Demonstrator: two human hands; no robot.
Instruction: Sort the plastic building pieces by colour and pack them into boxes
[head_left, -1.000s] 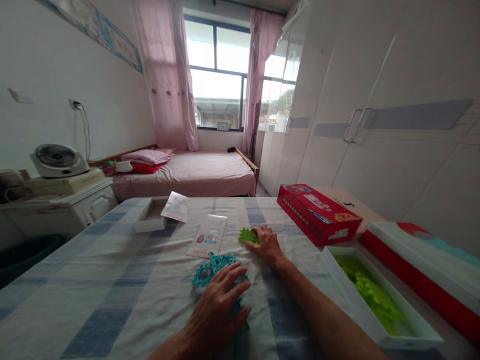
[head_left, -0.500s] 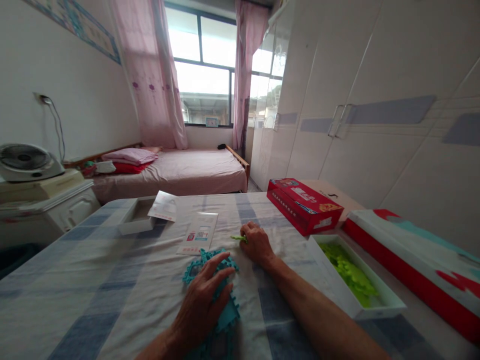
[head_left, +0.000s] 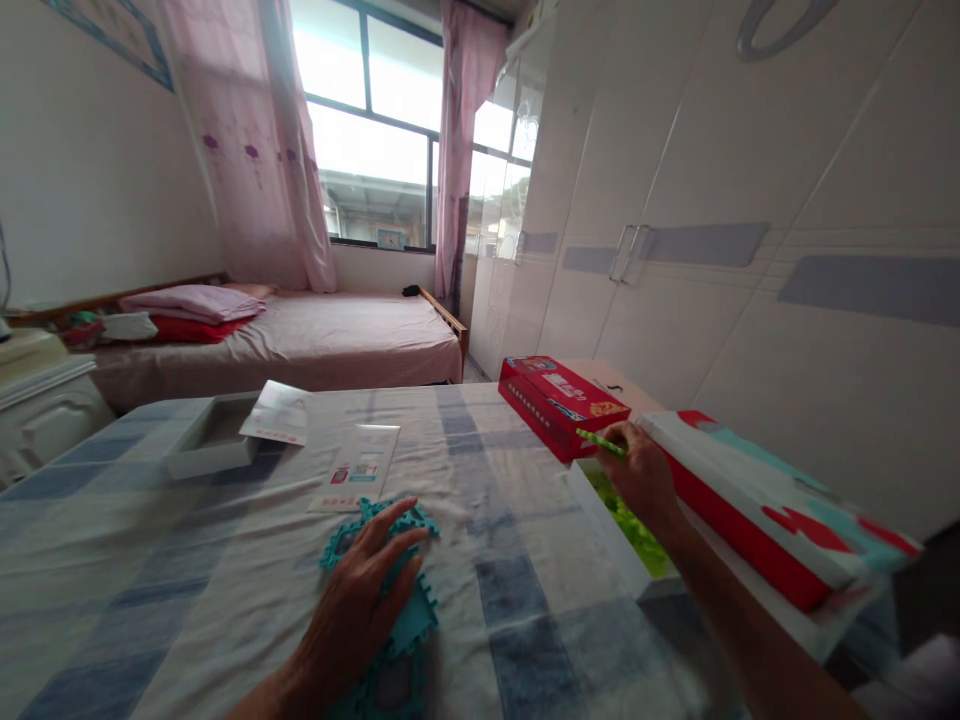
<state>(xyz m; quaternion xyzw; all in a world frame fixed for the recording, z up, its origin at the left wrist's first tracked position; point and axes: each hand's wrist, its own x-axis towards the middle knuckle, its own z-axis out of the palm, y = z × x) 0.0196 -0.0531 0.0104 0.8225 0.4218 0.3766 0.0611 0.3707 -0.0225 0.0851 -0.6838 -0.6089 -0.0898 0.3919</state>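
Across the blue toothed plastic panels (head_left: 412, 625) on the table lies my left hand (head_left: 367, 575), fingers stretched out over them and covering part of them. My right hand (head_left: 637, 470) is raised above the white box (head_left: 611, 535), which holds several lime-green pieces (head_left: 637, 530). Pinched between its thumb and fingers is a thin green plastic piece (head_left: 602, 443), seen nearly edge-on and pointing left. My forearm hides the near right part of the box.
A red printed box (head_left: 562, 405) stands behind the white box, with a long white and red box (head_left: 772, 510) to the right. Toward the left are an open grey-white tray (head_left: 214, 440), a folded leaflet (head_left: 277, 412) and a printed sheet (head_left: 360, 465) on the checked tablecloth (head_left: 247, 570).
My right hand has lifted off the table middle and moved right to above the white box, carrying the green piece. My left hand stays on the blue panels. The view has turned right.
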